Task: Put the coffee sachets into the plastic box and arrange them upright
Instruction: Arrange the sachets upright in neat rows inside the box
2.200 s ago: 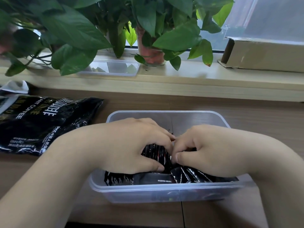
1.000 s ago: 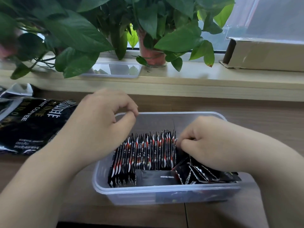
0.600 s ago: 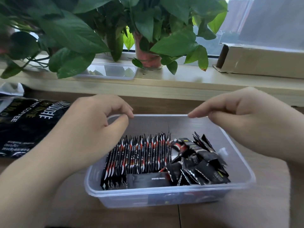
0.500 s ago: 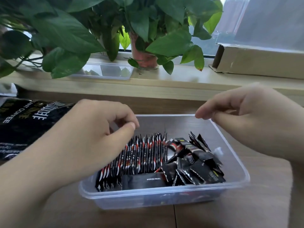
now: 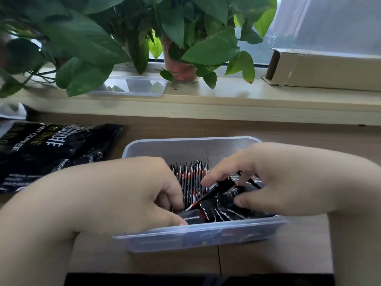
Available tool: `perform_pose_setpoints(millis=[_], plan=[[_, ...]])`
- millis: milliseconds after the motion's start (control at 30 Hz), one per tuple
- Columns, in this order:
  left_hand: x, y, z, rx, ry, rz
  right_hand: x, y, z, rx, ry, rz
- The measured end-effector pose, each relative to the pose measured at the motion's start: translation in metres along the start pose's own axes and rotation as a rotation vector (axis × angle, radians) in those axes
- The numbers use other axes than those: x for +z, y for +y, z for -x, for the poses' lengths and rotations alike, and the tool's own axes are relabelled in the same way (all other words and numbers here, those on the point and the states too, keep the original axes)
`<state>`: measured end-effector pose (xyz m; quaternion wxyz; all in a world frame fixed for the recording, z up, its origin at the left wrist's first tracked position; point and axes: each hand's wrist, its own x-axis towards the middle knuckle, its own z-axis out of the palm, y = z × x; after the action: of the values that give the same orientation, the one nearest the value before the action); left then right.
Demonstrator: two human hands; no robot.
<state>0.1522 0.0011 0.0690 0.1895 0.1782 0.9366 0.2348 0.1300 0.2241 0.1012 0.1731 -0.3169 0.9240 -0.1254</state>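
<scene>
I am working inside the clear rectangular plastic box, partway through standing the sachets up. In the box's left half, a row of black-and-red foil coffee sachets is standing on edge. My left hand is curling its fingers over that row and gripping it to brace it, with the thumb lying by one flat sachet against the box's near wall. In the box's right half, a loose pile of sachets is lying slanted and overlapping. My right hand is reaching into it and pinching one tilted sachet between forefinger and thumb. I am judging the sorting to be roughly half done. The next move, I think, is calling for turning that sachet on edge and sliding it against the row's right end, with my left hand giving just enough room without letting the row topple.
</scene>
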Motion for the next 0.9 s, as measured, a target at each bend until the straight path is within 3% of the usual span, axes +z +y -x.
perform_pose_setpoints(millis=[167,367,567,733,900], plan=[[-0.006,-0.003,-0.001,0.059,0.002,-0.068,0.007,0.007,-0.01,0.009,0.03,-0.03],[-0.008,-0.003,-0.003,0.133,0.288,0.039,0.004,0.01,-0.009,0.016,0.024,-0.083],[-0.009,-0.001,-0.004,0.149,0.435,0.197,-0.006,0.015,0.004,-0.054,-0.038,-0.179],[-0.009,0.006,-0.005,0.082,0.625,0.385,-0.003,0.017,0.0,-0.054,-0.02,-0.14],[-0.006,0.006,-0.01,-0.004,0.688,0.516,-0.001,0.024,0.0,0.006,0.038,-0.181]])
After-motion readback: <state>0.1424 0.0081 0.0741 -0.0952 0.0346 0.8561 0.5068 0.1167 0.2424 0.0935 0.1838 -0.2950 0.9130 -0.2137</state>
